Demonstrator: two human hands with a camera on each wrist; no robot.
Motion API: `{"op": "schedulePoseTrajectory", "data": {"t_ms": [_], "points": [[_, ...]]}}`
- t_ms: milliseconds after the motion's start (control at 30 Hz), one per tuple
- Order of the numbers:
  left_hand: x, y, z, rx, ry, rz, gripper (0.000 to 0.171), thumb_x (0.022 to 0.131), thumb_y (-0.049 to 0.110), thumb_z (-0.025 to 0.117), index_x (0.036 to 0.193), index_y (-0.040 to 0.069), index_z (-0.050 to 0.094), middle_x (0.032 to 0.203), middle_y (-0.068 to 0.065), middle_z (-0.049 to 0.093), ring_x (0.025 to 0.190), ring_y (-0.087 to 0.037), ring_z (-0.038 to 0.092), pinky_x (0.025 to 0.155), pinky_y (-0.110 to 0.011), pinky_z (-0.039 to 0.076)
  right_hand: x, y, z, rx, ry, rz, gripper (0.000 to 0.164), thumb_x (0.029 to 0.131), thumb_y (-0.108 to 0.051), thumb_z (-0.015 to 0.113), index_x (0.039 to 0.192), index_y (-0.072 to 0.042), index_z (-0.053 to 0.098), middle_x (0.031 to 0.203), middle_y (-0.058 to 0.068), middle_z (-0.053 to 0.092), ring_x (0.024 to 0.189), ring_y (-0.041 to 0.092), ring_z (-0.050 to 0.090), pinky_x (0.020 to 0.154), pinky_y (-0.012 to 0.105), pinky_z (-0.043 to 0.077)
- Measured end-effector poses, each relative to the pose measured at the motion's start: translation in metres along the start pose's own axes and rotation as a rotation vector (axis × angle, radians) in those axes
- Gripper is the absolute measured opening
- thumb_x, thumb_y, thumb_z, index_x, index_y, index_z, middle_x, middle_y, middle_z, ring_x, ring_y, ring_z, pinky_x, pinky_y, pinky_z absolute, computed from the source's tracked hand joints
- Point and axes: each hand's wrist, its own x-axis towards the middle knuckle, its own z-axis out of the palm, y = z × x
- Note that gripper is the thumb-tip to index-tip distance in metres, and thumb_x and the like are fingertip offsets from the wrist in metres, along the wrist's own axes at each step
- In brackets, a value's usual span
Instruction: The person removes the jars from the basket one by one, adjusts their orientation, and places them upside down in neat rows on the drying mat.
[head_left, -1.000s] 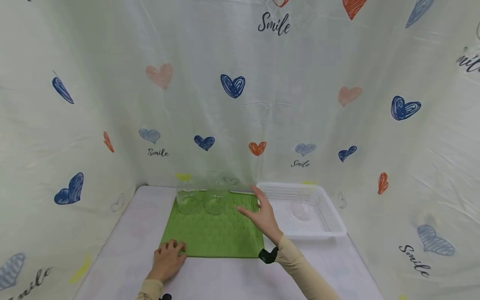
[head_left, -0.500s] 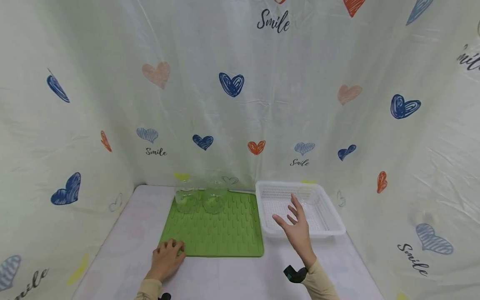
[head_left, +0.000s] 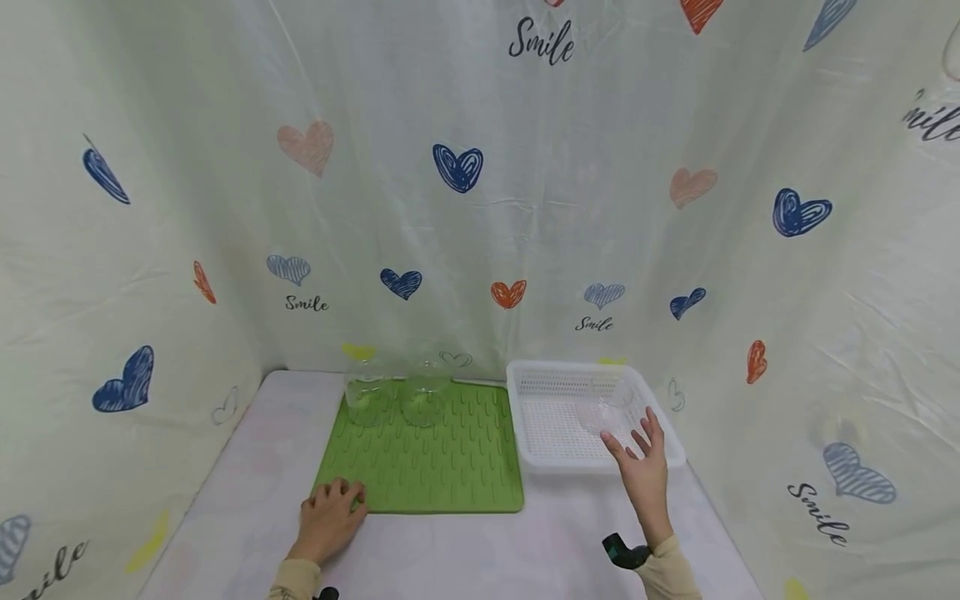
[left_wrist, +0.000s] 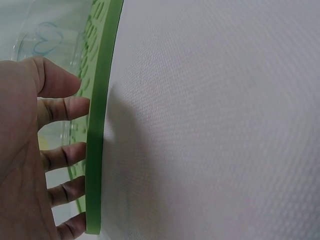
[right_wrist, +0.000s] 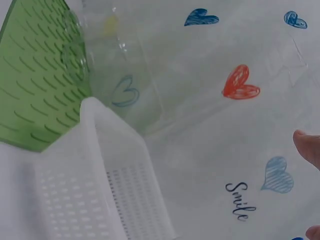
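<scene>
In the head view my left hand (head_left: 327, 521) rests its fingertips on the front left edge of the green ridged mat (head_left: 438, 475). The left wrist view shows those fingertips (left_wrist: 76, 152) along the mat's rim (left_wrist: 96, 150). Two clear cups, a left one (head_left: 367, 406) and a right one (head_left: 423, 406), stand side by side at the back of the mat. My right hand (head_left: 647, 479) reaches over the front right of the white basket (head_left: 558, 465), fingers spread and holding nothing. Inside the basket a clear cup (head_left: 597, 414) lies just beyond its thumb. In the right wrist view only fingertips (right_wrist: 307, 145) show at the edge.
The basket stands right beside the mat on a white-covered table (head_left: 450, 558). A pale curtain (head_left: 480, 225) printed with hearts and "Smile" hangs behind and on both sides.
My right hand has moved right, from above the mat's right side to over the basket's front right. My left hand has stayed on the mat's edge.
</scene>
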Motion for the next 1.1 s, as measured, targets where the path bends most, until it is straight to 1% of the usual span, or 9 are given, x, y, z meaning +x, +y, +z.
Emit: {"op": "schedulePoseTrajectory", "data": {"t_ms": [133,300,367,500,600,767,967,1100], "points": [[-0.002,-0.001,0.0,0.001,-0.005,-0.008,0.011,0.091,0.032,0.057,0.097,0.023,0.058,0.114,-0.015,0.052,0.11,-0.046,0.046,0.083,-0.071,0.04,0.011,0.012,-0.003,-0.018,0.007,0.057,0.101,0.082,-0.037,0.077,0.156,-0.024,0.01,0.157,0.021,0.021,0.137,0.044,0.036,0.104,0.057,0.041],[-0.004,-0.001,-0.001,-0.004,-0.002,-0.003,0.01,0.091,0.031,0.057,0.096,0.023,0.058,0.112,-0.014,0.053,0.109,-0.045,0.047,0.082,-0.07,0.041,0.027,0.028,-0.004,-0.038,0.009,0.119,0.106,0.081,-0.046,0.075,0.156,-0.026,0.004,0.158,0.023,0.016,0.137,0.047,0.032,0.104,0.062,0.038],[-0.005,-0.001,-0.001,-0.005,-0.002,-0.003,0.009,0.092,0.031,0.057,0.096,0.024,0.058,0.112,-0.014,0.053,0.109,-0.045,0.047,0.082,-0.07,0.041,0.034,0.035,-0.003,-0.024,0.005,0.146,0.107,0.08,-0.049,0.075,0.156,-0.028,0.002,0.159,0.023,0.013,0.138,0.047,0.031,0.105,0.062,0.038],[-0.004,-0.002,0.0,-0.018,-0.014,-0.003,0.006,0.094,0.031,0.055,0.095,0.025,0.057,0.113,-0.013,0.052,0.11,-0.044,0.046,0.082,-0.07,0.04,0.049,0.046,-0.001,-0.041,-0.004,0.19,0.113,0.078,-0.053,0.074,0.156,-0.025,-0.003,0.158,0.025,0.009,0.138,0.049,0.028,0.106,0.064,0.035],[-0.003,-0.002,0.001,-0.029,-0.02,-0.008,0.006,0.094,0.031,0.054,0.095,0.025,0.057,0.114,-0.012,0.051,0.111,-0.044,0.045,0.083,-0.071,0.039,0.061,0.051,0.002,-0.075,-0.019,0.204,0.118,0.078,-0.056,0.073,0.156,-0.019,-0.007,0.157,0.029,0.007,0.137,0.053,0.027,0.107,0.065,0.033],[-0.003,-0.003,0.004,-0.031,-0.014,-0.018,0.007,0.094,0.032,0.054,0.095,0.025,0.057,0.114,-0.012,0.052,0.113,-0.045,0.045,0.084,-0.072,0.038,0.079,0.057,0.007,-0.083,-0.039,0.212,0.12,0.078,-0.055,0.073,0.155,-0.016,-0.01,0.156,0.032,0.005,0.137,0.056,0.022,0.109,0.066,0.028],[-0.003,-0.002,0.003,-0.041,-0.006,-0.018,0.007,0.094,0.031,0.054,0.095,0.026,0.057,0.113,-0.012,0.052,0.112,-0.045,0.045,0.084,-0.071,0.039,0.092,0.062,0.015,-0.098,-0.063,0.232,0.12,0.079,-0.053,0.074,0.155,-0.013,-0.01,0.157,0.032,0.003,0.143,0.051,0.012,0.114,0.064,0.021],[-0.002,-0.001,0.0,-0.047,-0.009,-0.016,0.006,0.094,0.031,0.054,0.095,0.026,0.057,0.112,-0.011,0.052,0.111,-0.043,0.045,0.084,-0.072,0.039,0.1,0.066,0.018,-0.091,-0.113,0.266,0.123,0.079,-0.051,0.075,0.153,-0.01,-0.014,0.157,0.031,-0.003,0.144,0.05,0.008,0.116,0.062,0.017]]}}
